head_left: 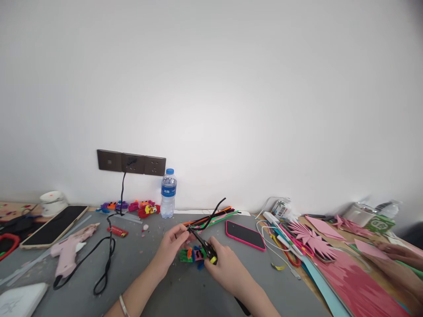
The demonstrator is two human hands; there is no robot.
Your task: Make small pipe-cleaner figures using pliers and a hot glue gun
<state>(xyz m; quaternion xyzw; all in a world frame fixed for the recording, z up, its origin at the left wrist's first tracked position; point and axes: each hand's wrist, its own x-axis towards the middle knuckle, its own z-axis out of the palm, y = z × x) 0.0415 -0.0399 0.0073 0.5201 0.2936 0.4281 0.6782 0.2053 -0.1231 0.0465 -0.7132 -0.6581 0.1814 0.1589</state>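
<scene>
Near the bottom centre of the frame, the left hand pinches a black pipe cleaner near one end, thumb and fingertips drawn together, while the free length curves up and to the right. The right hand, just right of it, is wrapped around black-and-yellow pliers, whose nose points up and left to the left hand's fingertips; whether the tips bite the pipe cleaner is too small to tell. Below the pliers, on the grey bench, lies a multicoloured fuzzy figure, partly hidden by the right hand. Behind the hands, a bundle of orange, green and pink pipe cleaners lies along the rear of the bench, with a pink-edged phone to its right. A water bottle stands upright by the wall, left of centre. At the left of the frame lies a pink glue gun; at the right edge, a co-worker's hand rests near pink paper.
</scene>
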